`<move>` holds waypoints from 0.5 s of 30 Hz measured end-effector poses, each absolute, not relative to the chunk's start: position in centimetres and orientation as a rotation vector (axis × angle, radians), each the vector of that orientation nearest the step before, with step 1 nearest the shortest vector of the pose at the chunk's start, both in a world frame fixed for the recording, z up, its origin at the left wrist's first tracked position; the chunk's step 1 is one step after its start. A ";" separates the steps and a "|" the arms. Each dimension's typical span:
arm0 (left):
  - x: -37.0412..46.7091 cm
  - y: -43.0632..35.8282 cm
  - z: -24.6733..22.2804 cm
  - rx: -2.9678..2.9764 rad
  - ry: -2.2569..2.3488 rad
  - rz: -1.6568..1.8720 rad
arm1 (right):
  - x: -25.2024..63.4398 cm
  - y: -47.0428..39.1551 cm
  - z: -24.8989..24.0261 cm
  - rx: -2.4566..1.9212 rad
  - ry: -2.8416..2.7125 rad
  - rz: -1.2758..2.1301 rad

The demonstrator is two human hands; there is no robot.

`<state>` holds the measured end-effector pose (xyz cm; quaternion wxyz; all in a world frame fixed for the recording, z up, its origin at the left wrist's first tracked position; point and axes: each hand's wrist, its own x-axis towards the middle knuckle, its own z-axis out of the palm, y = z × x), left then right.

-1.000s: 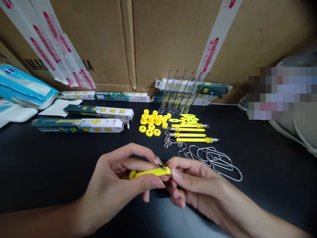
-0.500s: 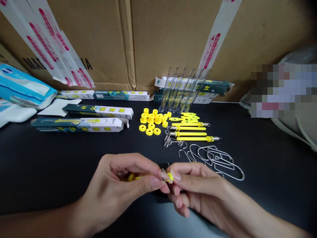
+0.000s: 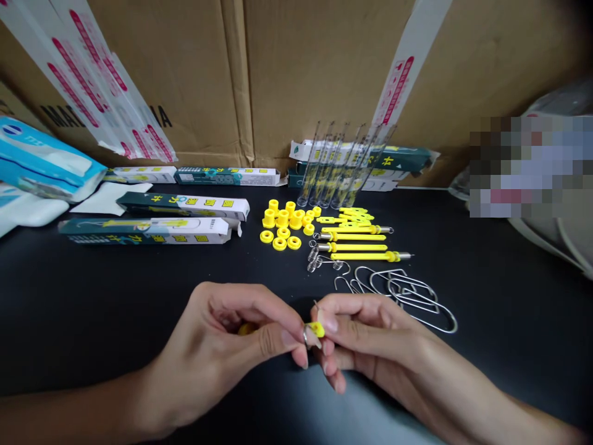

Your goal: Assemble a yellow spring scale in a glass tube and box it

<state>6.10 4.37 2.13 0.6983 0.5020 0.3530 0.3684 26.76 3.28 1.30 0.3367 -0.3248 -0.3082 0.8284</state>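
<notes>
1. Yellow plastic rod [image 3: 317, 329] lies roughly crosswise; its tip points rightward out of the left hand [image 3: 227, 349], pinched closed around it beside a wire loop [image 3: 305, 335].
2. Right hand [image 3: 370, 330] closes thumb and fingers on that tip; fingers hide most of it.
3. Metal hooks [image 3: 456, 322] lie just beyond.

Cardboard [image 3: 310, 68]: brown, taped, standing across my far side
Table [image 3: 115, 290]: black, spread before me
Glare [image 3: 352, 411]: pale, near me
</notes>
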 end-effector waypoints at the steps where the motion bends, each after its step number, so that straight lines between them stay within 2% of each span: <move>1: 6.1 4.4 2.1 1.109 0.780 0.818 | 26.8 3.3 1.4 -0.853 -0.797 2.160; 15: 5.9 4.0 1.7 1.328 0.609 0.845 | 26.1 2.9 0.7 -0.512 -0.541 2.352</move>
